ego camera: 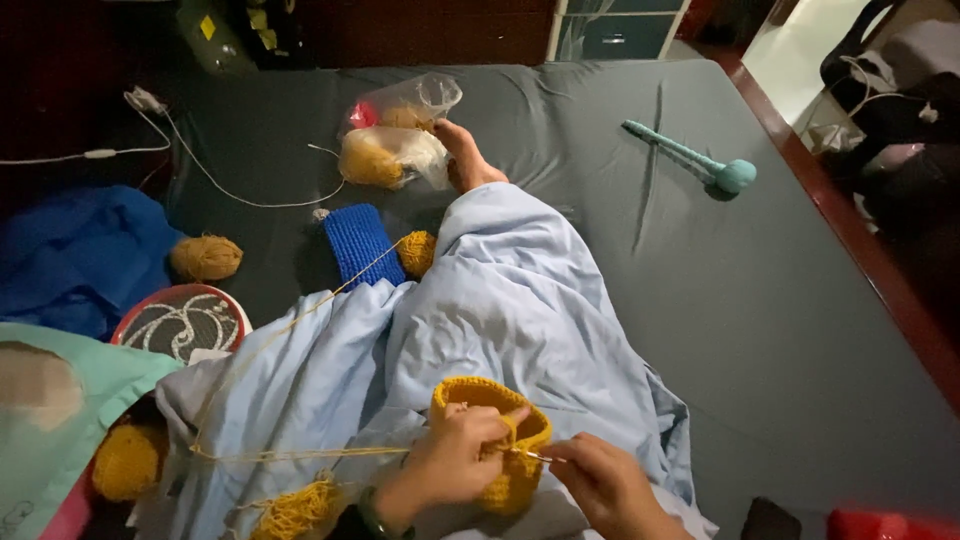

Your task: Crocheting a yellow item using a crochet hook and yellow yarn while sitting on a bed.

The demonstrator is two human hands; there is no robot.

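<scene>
Head view shows the left hand (455, 458) closed around the rim of a mustard-yellow crocheted piece (497, 425), a small ribbed tube held over the lap, while the right hand (605, 485) pinches a thin metal hook (533, 457) whose tip meets the rim. A stitch along the top edge looks to be in hand; the next loop would call for steady tension on the yellow strand (300, 455) running taut leftward across the pale blue cloth (500, 290). Farther out lie a ribbed blue knitted piece (358, 243), fuzzy yellow yarn balls (205, 257), a clear bag of yarn (395, 150) and a teal massage stick (695, 160) on the grey sheet (780, 320).
</scene>
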